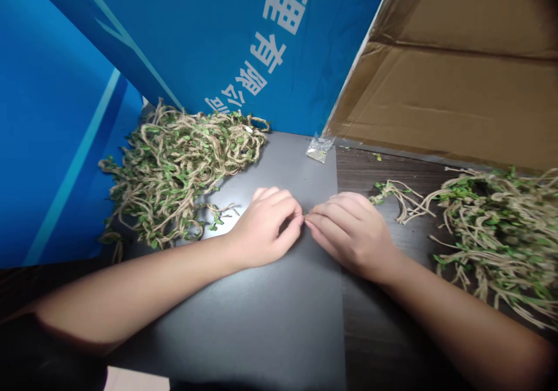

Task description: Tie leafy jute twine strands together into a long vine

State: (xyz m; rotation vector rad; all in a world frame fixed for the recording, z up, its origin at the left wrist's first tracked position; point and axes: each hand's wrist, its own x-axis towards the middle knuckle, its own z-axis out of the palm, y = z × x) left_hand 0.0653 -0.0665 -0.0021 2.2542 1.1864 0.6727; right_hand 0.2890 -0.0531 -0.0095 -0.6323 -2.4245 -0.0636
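Over the grey mat, my left hand (272, 225) and my right hand (355, 234) meet fingertip to fingertip, both closed in a pinch. A tiny tan-green bit of leafy twine (306, 216) shows between them; the rest of it is hidden by my fingers. Left of my left hand lies a tangled heap of tan twine with small green leaves (183, 170). A second pile of leafy twine (501, 228), with many loose ends, lies at the right. One leafy strand (387, 190) from that side reaches close behind my right hand.
The grey mat (261, 321) covers part of a dark wood-grain table (370, 333). A small clear plastic packet (319, 149) lies at the back. Blue printed panels (174, 31) stand behind and left, and a brown cardboard sheet (457, 100) stands at back right.
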